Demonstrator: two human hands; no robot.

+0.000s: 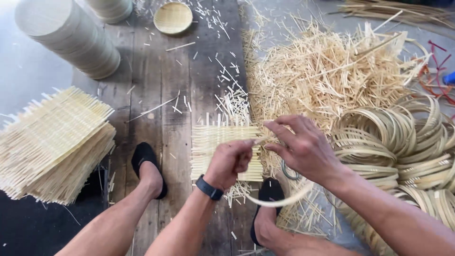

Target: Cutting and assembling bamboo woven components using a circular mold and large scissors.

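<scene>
My left hand [230, 161], with a dark band on its wrist, pinches one end of a thin bamboo strip [279, 199]. The strip curves down and round below my right wrist. My right hand [301, 147] grips the same strip near the left fingers, thumb and fingers closed on it. Both hands hover over a small square woven bamboo mat [211, 142] lying on the wooden plank floor. My feet in black slippers [147, 159] rest on either side of the mat.
A stack of woven mats [52, 142] lies at the left. Stacked round baskets [71, 35] and one shallow woven bowl [173, 18] stand at the back. A heap of bamboo offcuts [327, 71] and coiled bamboo rings [407, 142] fill the right side.
</scene>
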